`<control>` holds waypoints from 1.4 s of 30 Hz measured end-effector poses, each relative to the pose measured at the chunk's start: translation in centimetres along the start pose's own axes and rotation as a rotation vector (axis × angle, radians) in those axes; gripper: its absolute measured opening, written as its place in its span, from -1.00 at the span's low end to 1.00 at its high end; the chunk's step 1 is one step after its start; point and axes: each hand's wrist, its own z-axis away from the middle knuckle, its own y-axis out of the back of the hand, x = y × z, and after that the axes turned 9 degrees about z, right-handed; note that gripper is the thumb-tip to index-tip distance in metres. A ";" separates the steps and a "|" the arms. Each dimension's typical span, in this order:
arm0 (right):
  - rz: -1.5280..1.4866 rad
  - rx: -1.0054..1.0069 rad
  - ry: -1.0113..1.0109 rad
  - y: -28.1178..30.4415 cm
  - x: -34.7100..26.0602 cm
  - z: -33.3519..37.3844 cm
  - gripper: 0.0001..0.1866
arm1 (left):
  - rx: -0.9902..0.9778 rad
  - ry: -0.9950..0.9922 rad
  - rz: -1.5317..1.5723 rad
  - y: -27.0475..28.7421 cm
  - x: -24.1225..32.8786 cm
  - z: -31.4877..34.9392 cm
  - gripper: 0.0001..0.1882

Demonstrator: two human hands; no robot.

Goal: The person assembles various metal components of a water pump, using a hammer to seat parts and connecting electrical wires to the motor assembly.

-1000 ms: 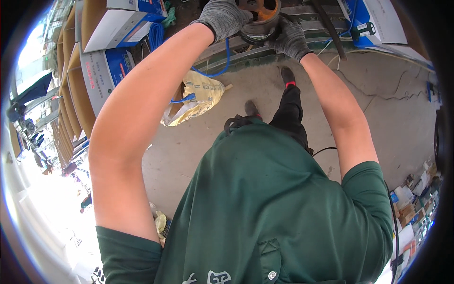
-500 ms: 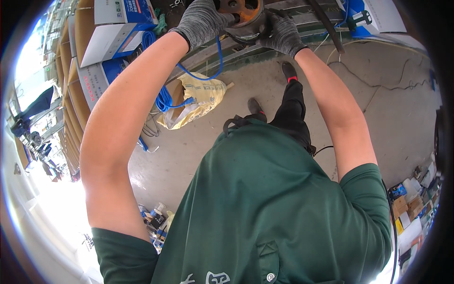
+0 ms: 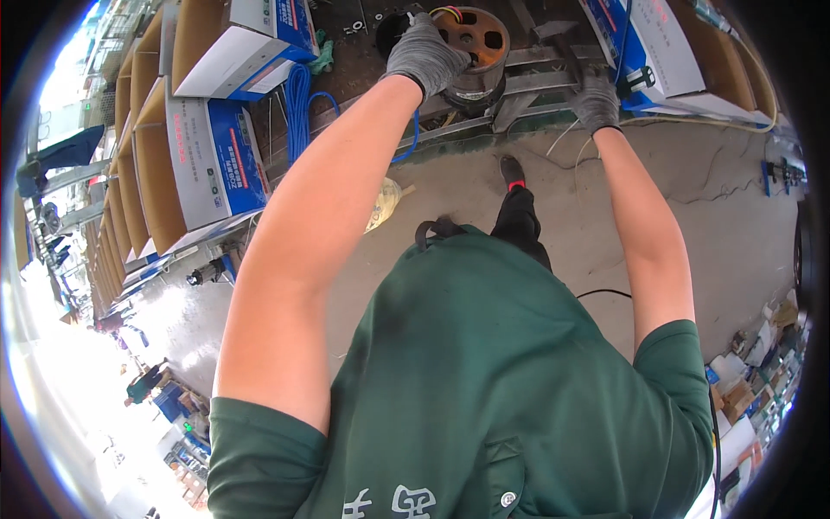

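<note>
A round dark housing [image 3: 477, 89] with a rusty orange slotted top [image 3: 468, 37] sits upright on the workbench. My left hand [image 3: 426, 60], in a grey knitted glove, is closed on its left rim, the thumb at one of the slots; its other fingertips are partly hidden. Red and yellow wires [image 3: 449, 12] show at the housing's far edge. A dark ring-shaped part [image 3: 392, 36] lies just left of that hand. My right hand [image 3: 595, 104], gloved alike, is wrapped round the handle of a hammer [image 3: 555, 31], whose head points away to the far left.
White-and-blue cartons [image 3: 257, 52] stand open at the left, and another carton [image 3: 661, 56] is at the right. Coiled blue cable [image 3: 299, 108] hangs at the bench's left. Small washers [image 3: 356, 27] lie on top. A yellow sack [image 3: 386, 203] is on the floor, partly behind my left arm.
My right hand has let go of the housing, moved right and taken hold of the hammer. My left hand stays at the housing. The view has shifted, showing more of the bench.
</note>
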 end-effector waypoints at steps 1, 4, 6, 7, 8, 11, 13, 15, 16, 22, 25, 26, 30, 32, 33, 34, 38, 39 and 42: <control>0.048 -0.068 -0.071 -0.1 0.7 -0.3 -0.40 | 0.064 -0.017 0.061 -0.2 -1.0 0.1 -0.18; -0.014 -0.258 -0.281 -8.3 9.9 -0.7 -0.46 | -0.042 -0.056 0.060 0.1 3.1 -0.1 -0.18; -0.072 -0.249 -0.311 -10.8 12.6 -0.1 -0.51 | -0.064 -0.078 0.016 -1.4 4.0 -1.7 -0.18; -0.615 -0.451 -0.484 -4.8 2.8 -0.8 -0.58 | -0.034 0.034 -0.016 -0.5 0.0 -0.5 -0.18; -0.706 -0.410 -0.512 -4.6 4.0 0.5 -0.59 | -0.057 0.006 -0.038 -0.8 1.2 -0.7 -0.18; -0.751 -0.265 -0.430 -5.1 2.7 4.8 -0.57 | -0.053 0.073 0.438 -3.9 -4.0 -5.2 -0.23; -0.557 -0.050 -0.289 -5.5 0.8 10.4 -0.57 | -0.046 0.105 0.509 -5.1 -5.7 -6.5 -0.25; -1.086 -0.242 -0.318 -3.2 -0.7 13.9 -0.58 | -0.083 0.116 0.200 -4.2 -4.1 -5.1 -0.26; -1.353 -0.328 -0.340 -2.3 -1.1 15.3 -0.58 | -0.094 0.108 0.083 -3.4 -2.8 -4.1 -0.27; -0.199 -0.431 0.154 4.0 -7.4 15.2 -0.58 | -0.090 0.031 0.032 0.1 1.3 -0.6 -0.29; -0.096 -0.407 0.472 2.5 -10.0 14.9 -0.53 | -0.130 0.053 -0.026 -0.1 0.2 -1.8 -0.28; -0.092 -0.370 0.495 2.1 -10.4 14.7 -0.54 | -0.146 0.041 -0.097 -0.1 0.0 -2.3 -0.32; -0.094 -0.354 0.452 2.8 -11.0 14.5 -0.57 | -0.183 0.108 0.006 0.0 2.3 -1.2 -0.36; -0.122 -0.301 0.414 3.2 -11.3 14.1 -0.56 | -0.184 0.156 0.086 -0.3 1.0 -2.1 -0.39; -0.123 -0.281 0.374 2.9 -11.0 14.1 -0.56 | -0.186 0.166 0.114 -0.4 0.9 -2.2 -0.40; -0.123 -0.262 0.336 2.6 -10.7 14.1 -0.56 | -0.187 0.177 0.143 -0.5 0.8 -2.3 -0.41; -0.172 -0.324 0.078 3.5 -10.1 13.6 -0.57 | -0.208 0.118 0.013 0.7 3.6 -0.2 -0.34; -0.163 -0.298 0.111 3.2 -10.3 13.6 -0.57 | -0.196 0.127 0.067 0.9 3.4 -0.5 -0.30; -0.143 -0.234 0.259 2.6 -10.8 13.6 -0.57 | -0.140 0.088 0.016 0.5 2.2 -0.7 -0.31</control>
